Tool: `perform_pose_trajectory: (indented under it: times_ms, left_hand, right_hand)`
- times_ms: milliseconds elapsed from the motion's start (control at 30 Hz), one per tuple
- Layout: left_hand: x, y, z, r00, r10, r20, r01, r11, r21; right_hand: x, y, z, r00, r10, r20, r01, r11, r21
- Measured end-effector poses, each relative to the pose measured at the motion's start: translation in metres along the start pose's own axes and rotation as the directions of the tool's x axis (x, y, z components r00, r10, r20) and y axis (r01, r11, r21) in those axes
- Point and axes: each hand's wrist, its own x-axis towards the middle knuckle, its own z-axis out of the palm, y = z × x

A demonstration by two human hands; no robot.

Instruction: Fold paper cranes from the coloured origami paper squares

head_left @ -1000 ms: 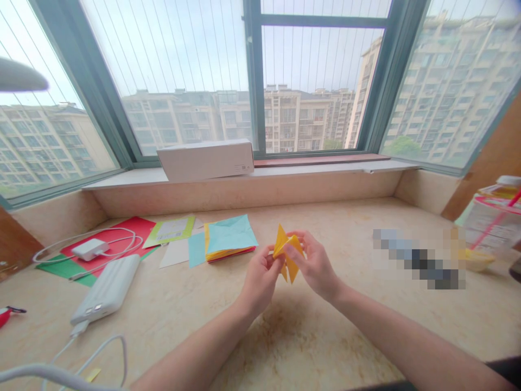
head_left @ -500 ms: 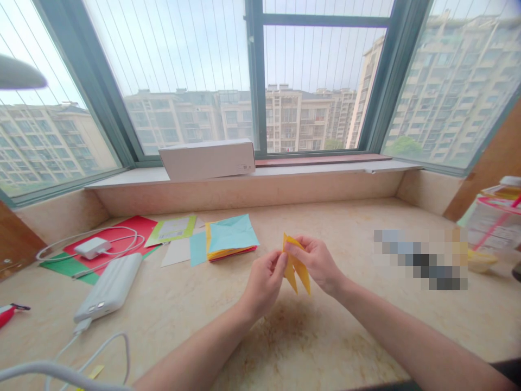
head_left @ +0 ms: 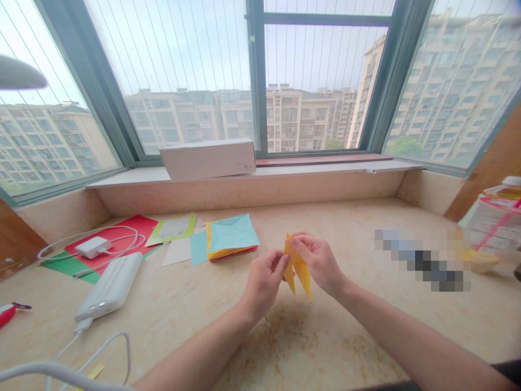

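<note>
two pinch grips noted: left hand and right hand each closed on the folded yellow paper, held just above the middle of the tabletop; judged risk, opposing pulls may tear or miscrease it.

Left hand and right hand meet, fingertips in pinching grip

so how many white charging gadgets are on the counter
2: a power bank at the left, and a small adapter beyond it on the red sheet. Others could sit outside the frame.
</note>
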Motion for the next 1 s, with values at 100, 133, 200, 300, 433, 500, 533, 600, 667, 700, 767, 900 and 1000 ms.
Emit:
perform_pose_trajectory:
  times_ms: [100,133,200,300,433,500,533,600,667,700,767,900,1000]
  left_hand:
    - [-0.0012,-0.0002,0.0006,1.0,-0.004,0.009,0.004,1.0,-0.026]
    - [-0.002,0.0,0.0005,1.0,0.0,0.005,0.0,0.999,-0.033]
    - [-0.0036,0.0011,-0.0004,1.0,0.025,-0.008,-0.025,0.999,-0.037]
    - [-0.0054,0.0031,-0.0019,0.996,0.084,-0.031,-0.084,0.996,0.009]
    - [-0.0056,0.0041,-0.0022,0.995,0.091,-0.038,-0.091,0.996,0.003]
    - [-0.0051,0.0039,-0.0016,0.997,0.071,-0.023,-0.072,0.996,-0.047]
    - [-0.0048,0.004,-0.0014,0.998,0.062,-0.015,-0.062,0.996,-0.067]
    - [-0.0042,0.0048,-0.0012,0.998,0.063,-0.008,-0.064,0.995,-0.071]
    - [-0.0036,0.0065,-0.0014,0.995,0.095,-0.005,-0.095,0.995,-0.029]
    - [-0.0034,0.0074,-0.0016,0.994,0.113,0.001,-0.113,0.994,-0.004]
    - [-0.0031,0.0086,-0.0017,0.991,0.135,0.024,-0.135,0.99,0.031]
    - [-0.0033,0.0072,-0.0014,0.991,0.123,0.048,-0.125,0.991,0.052]
    - [-0.0035,0.0057,-0.0012,0.992,0.12,0.043,-0.122,0.991,0.055]
  right_hand:
    - [0.0011,-0.002,-0.0001,1.0,0.014,0.01,-0.014,1.0,0.018]
    - [0.0015,-0.0027,0.0,1.0,0.018,0.011,-0.018,1.0,0.019]
    - [0.002,-0.0038,0.0001,0.999,0.026,0.024,-0.027,0.999,0.018]
    - [0.0019,-0.0042,0.0003,0.997,0.04,0.058,-0.041,0.999,0.009]
    - [0.0013,-0.0025,0.0001,0.995,0.048,0.083,-0.052,0.998,0.045]
    - [0.0009,-0.0016,-0.0003,0.996,0.034,0.077,-0.039,0.998,0.059]
    - [0.0007,-0.0013,-0.0005,0.997,0.026,0.075,-0.03,0.998,0.058]
    - [0.0004,-0.0008,-0.0006,0.997,0.012,0.076,-0.016,0.999,0.052]
    - [0.0003,-0.0007,-0.0005,0.997,0.001,0.076,-0.005,0.999,0.049]
    - [0.0002,-0.0008,-0.0003,0.997,-0.003,0.073,0.0,0.999,0.047]
    - [0.0002,-0.0012,0.0002,0.998,-0.007,0.066,0.005,0.999,0.04]
    - [-0.0001,-0.0025,0.0008,0.998,0.002,0.065,-0.004,1.0,0.026]
    - [-0.0004,-0.0023,0.0006,0.997,0.003,0.072,-0.004,1.0,0.026]
